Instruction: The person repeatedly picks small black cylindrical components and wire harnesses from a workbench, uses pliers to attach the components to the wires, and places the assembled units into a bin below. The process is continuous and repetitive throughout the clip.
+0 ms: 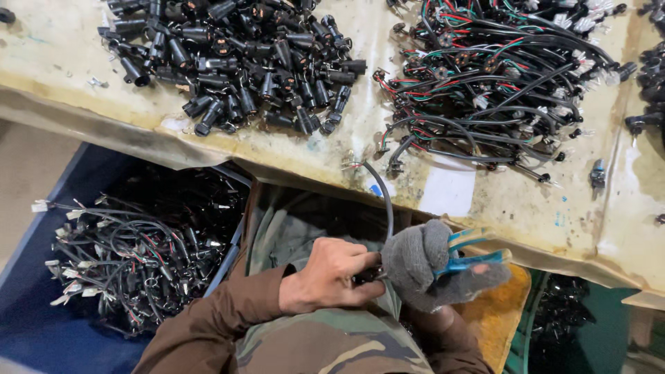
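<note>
Stained, yellowish board makes the worktop [485, 201], carrying a heap of black connector housings [235, 62] and a tangle of wired leads [485, 76] lying near its front edge, where a nudge could tip strays into the blue bin of finished harnesses [138, 256] below. The gloved right hand [429, 266] grips blue-handled pliers [474, 253]; the bare left hand [329, 273] has its fingers pinched narrow on a black cable [385, 201] right at the jaws. With fingertips that close, a slip could nip skin or crush the small connector.
</note>
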